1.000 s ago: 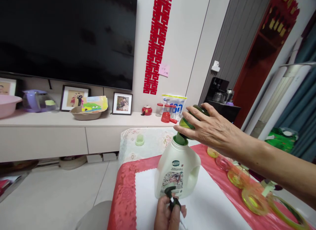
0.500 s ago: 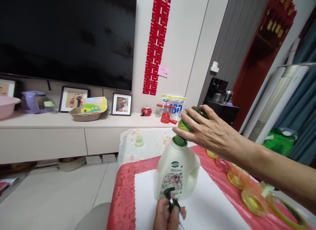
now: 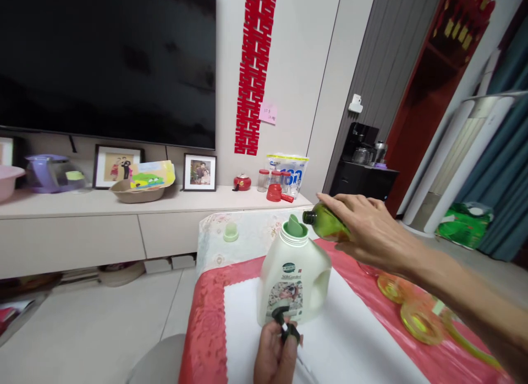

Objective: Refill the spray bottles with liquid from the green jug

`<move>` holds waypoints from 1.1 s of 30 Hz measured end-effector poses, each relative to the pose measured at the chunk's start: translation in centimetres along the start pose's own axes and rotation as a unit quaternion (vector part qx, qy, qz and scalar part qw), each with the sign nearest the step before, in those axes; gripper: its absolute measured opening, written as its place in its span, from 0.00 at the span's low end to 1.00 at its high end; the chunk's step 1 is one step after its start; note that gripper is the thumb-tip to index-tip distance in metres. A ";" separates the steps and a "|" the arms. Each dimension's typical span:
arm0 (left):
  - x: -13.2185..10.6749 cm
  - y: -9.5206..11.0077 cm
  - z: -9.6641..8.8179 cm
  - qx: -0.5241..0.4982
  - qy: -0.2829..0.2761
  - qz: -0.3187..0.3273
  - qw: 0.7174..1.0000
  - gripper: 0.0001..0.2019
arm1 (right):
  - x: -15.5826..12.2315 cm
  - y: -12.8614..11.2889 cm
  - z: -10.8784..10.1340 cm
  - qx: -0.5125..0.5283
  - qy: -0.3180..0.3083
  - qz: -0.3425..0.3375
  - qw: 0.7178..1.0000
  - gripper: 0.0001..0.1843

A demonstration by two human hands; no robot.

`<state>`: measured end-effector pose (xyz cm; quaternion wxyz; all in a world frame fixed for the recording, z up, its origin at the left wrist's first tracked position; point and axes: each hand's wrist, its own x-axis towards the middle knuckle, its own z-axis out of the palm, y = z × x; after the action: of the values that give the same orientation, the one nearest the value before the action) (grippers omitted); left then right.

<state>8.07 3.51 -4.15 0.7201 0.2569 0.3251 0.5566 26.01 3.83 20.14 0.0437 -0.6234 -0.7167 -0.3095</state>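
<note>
beside one jug (image 3: 295,274), one bottle (image 3: 329,223) (hand-held)

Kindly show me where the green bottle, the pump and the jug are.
Green bottle (image 3: 329,224): head view, on its side.
Pump (image 3: 292,333): head view, on its dark collar.
Jug (image 3: 290,289): head view, on its front label.

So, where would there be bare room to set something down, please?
The white scalloped sheet is bare right of the pale green plastic jug, up to the red embossed tablecloth, with a narrower patch left of the jug. It is crowded before the jug, at the left hand, and rightmost, among translucent yellow rings.
</note>
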 end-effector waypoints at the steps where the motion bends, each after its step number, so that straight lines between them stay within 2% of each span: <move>1: -0.1 0.2 0.0 0.011 -0.003 0.012 1.000 0.24 | -1.0 0.3 0.3 0.035 0.002 0.024 0.999 0.47; 5: -0.8 1.6 0.1 0.037 -0.003 0.019 0.999 0.22 | -6.6 0.4 2.1 0.193 0.007 0.087 0.977 0.51; 8: -0.9 3.2 0.3 -0.010 -0.013 -0.014 1.000 0.22 | -12.1 -1.1 4.1 0.280 -0.040 0.115 0.952 0.51; 12: -0.5 4.6 0.4 -0.050 0.020 0.012 0.998 0.22 | -18.7 -4.4 7.1 0.324 -0.099 0.158 0.928 0.50; 15: -0.4 5.0 0.4 -0.045 0.018 0.039 0.998 0.20 | -21.5 -6.6 8.3 0.334 -0.145 0.187 0.912 0.50; 19: -0.6 4.9 0.6 -0.031 0.010 0.059 0.998 0.20 | -22.3 -8.2 8.5 0.340 -0.160 0.196 0.906 0.50; 26: -1.2 3.9 1.2 -0.021 -0.006 0.050 0.999 0.22 | -21.6 -9.6 8.2 0.355 -0.163 0.184 0.902 0.50; 33: -2.1 2.4 1.0 0.019 -0.085 0.002 0.996 0.19 | -20.3 -10.9 8.2 0.411 -0.119 0.180 0.886 0.48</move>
<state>6.90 2.05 -1.35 0.7390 0.3176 0.2723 0.5281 23.06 -9.98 0.19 0.2655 -0.7004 -0.6547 0.1019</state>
